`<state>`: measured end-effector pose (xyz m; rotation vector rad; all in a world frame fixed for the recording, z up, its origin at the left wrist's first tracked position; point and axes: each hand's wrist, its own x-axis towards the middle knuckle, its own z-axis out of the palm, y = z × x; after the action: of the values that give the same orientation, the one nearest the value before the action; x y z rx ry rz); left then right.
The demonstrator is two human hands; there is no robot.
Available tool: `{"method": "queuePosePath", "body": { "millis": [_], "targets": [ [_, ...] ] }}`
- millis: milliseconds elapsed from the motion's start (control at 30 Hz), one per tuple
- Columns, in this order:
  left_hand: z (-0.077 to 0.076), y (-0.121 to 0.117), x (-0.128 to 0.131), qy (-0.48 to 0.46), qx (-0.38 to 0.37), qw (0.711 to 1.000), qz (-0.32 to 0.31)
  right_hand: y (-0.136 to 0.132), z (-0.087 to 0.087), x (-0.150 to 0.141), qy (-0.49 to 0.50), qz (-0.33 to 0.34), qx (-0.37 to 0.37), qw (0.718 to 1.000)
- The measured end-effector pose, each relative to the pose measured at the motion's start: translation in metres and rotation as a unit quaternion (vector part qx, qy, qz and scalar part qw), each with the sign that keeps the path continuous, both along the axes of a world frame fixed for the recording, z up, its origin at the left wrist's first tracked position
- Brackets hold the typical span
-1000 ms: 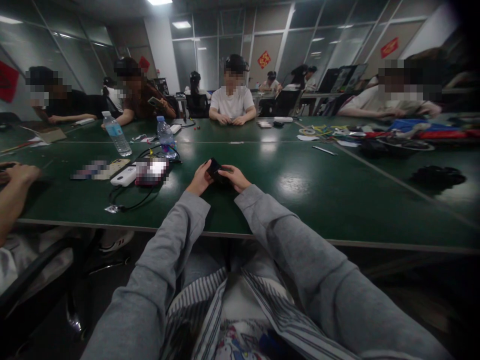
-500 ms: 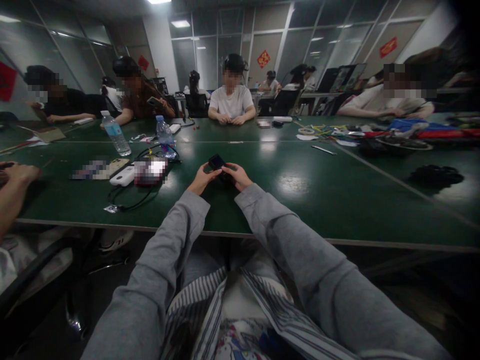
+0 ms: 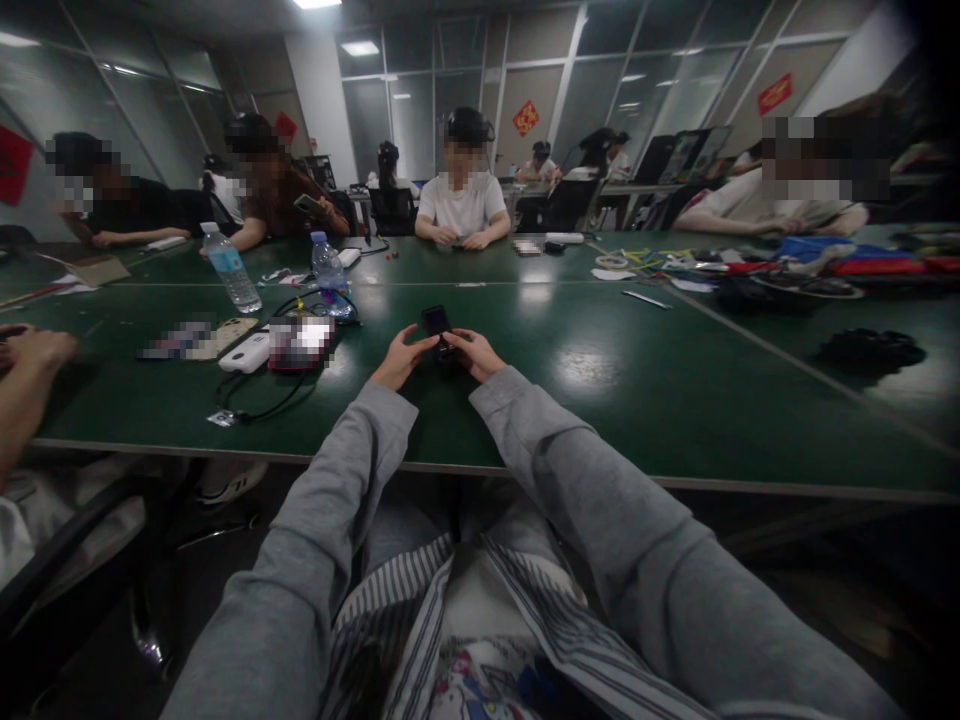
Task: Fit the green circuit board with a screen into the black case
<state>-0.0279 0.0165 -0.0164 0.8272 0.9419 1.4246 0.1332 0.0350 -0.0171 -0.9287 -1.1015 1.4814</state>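
A small black device [image 3: 435, 320] with a dark, squarish screen stands just above the green table in front of me, its upper part tilted up. My right hand [image 3: 477, 354] is closed on its right side, with the thumb lying across the front near the middle. To the left, my left hand [image 3: 403, 358] has its thumb and index finger spread apart. Its thumb tip reaches the device's left edge, while the index finger stands clear of it. The device's back and the fingers behind it are hidden.
On the green table [image 3: 600, 420], a white power bank [image 3: 246, 352], a black cable [image 3: 281, 405] and two water bottles [image 3: 231, 268] [image 3: 330, 270] are at left. A black object [image 3: 870, 350] and tangled cables [image 3: 645, 260] lie right. A neighbour's hand [image 3: 41, 350] is far left.
The device's screen part has turned more upright and its lower part shows more. My left fingers have come away from its side and spread; my right hand has stayed on it.
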Motion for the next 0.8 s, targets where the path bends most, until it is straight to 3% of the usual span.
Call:
{"method": "queuePosePath", "body": {
  "millis": [533,800],
  "targets": [
    [0.001,0.000,0.005,-0.049,0.004,0.998,-0.045,0.003,-0.002,-0.001,0.027,0.011,0.014,0.999],
    [0.012,-0.009,0.001,-0.122,-0.105,0.979,-0.129,0.002,-0.003,0.000,-0.008,0.060,0.028,0.998]
  ]
}}
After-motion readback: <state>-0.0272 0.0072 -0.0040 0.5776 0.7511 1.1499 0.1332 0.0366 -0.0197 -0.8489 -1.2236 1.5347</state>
